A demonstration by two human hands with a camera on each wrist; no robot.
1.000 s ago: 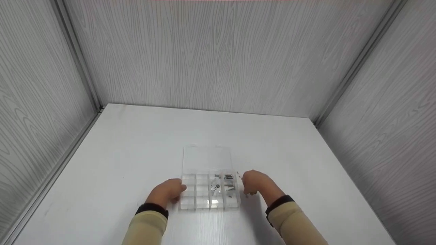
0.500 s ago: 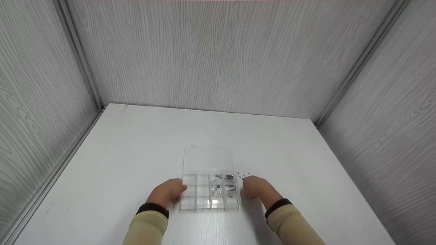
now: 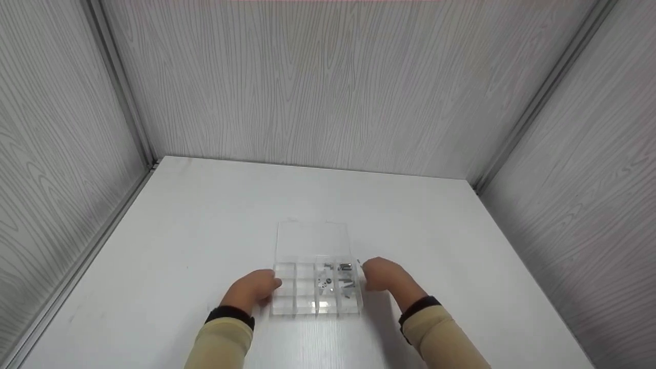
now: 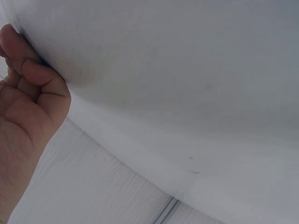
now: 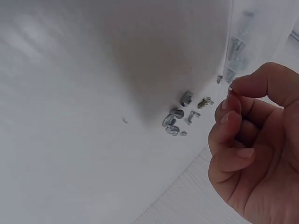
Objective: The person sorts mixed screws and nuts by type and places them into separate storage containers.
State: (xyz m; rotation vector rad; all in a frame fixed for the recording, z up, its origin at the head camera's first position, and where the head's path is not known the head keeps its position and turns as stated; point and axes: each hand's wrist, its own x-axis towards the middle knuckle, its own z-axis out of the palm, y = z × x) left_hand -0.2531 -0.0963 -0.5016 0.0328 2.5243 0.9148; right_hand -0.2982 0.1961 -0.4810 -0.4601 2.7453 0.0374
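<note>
A clear plastic compartment box (image 3: 295,313) lies on the white table with its transparent lid (image 3: 311,238) folded back. My left hand (image 3: 253,286) holds the box's left side, thumb over the rim. Small metal hardware (image 3: 346,282) sits in the compartments of its two right columns. Close beside the right edge, my right hand (image 3: 383,274) pinches a tiny shiny metal piece (image 5: 230,88) between thumb and forefinger; its shape is mostly hidden. Below those fingertips in the right wrist view lie several loose screws (image 5: 172,130), a brassy screw (image 5: 202,103) and a nut (image 5: 186,98).
White wood-grain panels (image 3: 307,87) wall in the table (image 3: 220,205) at the back and on both sides. One small metal bit (image 5: 124,120) lies apart from the other loose hardware in the right wrist view.
My right hand dipped slightly toward me, then moved back up and left toward the box, covering loose pieces seen half a second ago. The left hand and the box stay in place.
</note>
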